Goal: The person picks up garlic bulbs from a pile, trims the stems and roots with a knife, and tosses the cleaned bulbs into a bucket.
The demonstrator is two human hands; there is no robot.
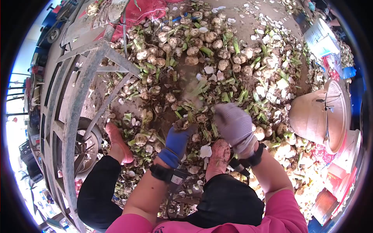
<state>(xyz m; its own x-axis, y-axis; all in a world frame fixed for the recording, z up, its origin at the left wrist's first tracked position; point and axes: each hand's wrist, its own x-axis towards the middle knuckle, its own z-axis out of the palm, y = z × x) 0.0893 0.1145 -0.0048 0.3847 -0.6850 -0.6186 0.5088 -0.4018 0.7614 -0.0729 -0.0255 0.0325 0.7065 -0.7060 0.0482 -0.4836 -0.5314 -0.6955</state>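
Observation:
My left hand (176, 141), in a blue glove, is closed around a dirt-covered root bulb (184, 124) with a bit of green stalk; the fingers hide much of it. To its right, my right hand (234, 124), in a pale grey knit glove, has its fingers curled in. Whatever it may grip is hidden, and a pale motion blur shows just above and left of it. Both hands are above a heap of round, pale brown root bulbs (210, 37) with cut green stalks (206, 51) and leaf scraps.
A metal frame cart (79, 87) with a wheel (86, 145) stands at left. Red mesh sacking (143, 15) lies at the top. On the right are a large tan tub (311, 112) and a white bucket (320, 39). My feet in pink shoes (218, 157) rest among the scraps.

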